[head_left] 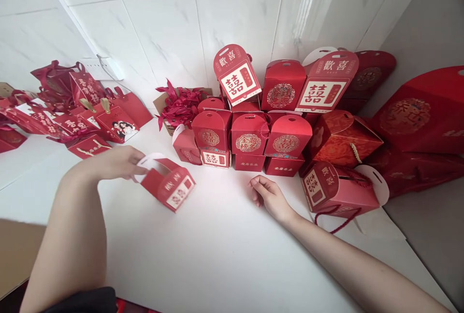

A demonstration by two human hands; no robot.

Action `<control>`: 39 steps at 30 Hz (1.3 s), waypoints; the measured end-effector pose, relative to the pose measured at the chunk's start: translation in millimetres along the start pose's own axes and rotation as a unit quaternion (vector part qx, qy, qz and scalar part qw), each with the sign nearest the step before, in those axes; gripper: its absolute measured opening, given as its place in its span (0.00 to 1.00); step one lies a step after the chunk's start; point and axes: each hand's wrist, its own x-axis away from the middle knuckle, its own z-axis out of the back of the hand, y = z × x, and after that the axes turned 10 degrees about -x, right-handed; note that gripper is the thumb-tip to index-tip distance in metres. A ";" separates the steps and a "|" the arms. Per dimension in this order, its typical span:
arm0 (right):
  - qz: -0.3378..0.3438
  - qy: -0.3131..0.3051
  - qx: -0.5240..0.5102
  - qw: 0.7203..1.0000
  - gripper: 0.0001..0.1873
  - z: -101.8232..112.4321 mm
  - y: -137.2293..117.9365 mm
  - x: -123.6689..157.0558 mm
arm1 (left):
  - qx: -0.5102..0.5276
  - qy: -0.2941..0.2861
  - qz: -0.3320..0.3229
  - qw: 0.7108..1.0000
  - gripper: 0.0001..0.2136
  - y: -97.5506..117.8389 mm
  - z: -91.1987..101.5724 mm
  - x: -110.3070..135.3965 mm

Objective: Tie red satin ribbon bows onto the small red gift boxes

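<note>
My left hand [114, 162] grips the white tab of a small red gift box [168, 183] that lies tilted on the white surface [224, 255], its label facing up. My right hand [270, 197] rests on the surface to the right of it, fingers loosely curled and apart, holding nothing. It lies just in front of a stacked group of small red boxes [250, 141] and left of a red box lying on its side [339, 187] with a cord handle.
Taller red boxes [237, 76] lean against the tiled wall behind. A carton of red ribbons [181, 105] stands at the back centre. Red gift bags [83, 105] pile up at left, larger red boxes [416, 120] at right. Brown cardboard [18, 250] lies at lower left.
</note>
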 end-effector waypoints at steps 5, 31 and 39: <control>0.048 0.034 0.013 0.998 0.15 -2.9 -2.6 6.2 | 0.106 -0.248 -0.136 0.953 0.23 91.0 -27.8 24.4; 0.323 -0.339 0.634 0.615 0.06 -31.5 -117.7 73.9 | -0.120 -0.026 -0.472 0.873 0.15 161.5 -62.1 62.5; 0.310 -0.273 0.669 0.618 0.09 -32.0 -139.7 98.7 | -0.200 0.038 -0.463 0.863 0.08 150.1 -64.4 68.4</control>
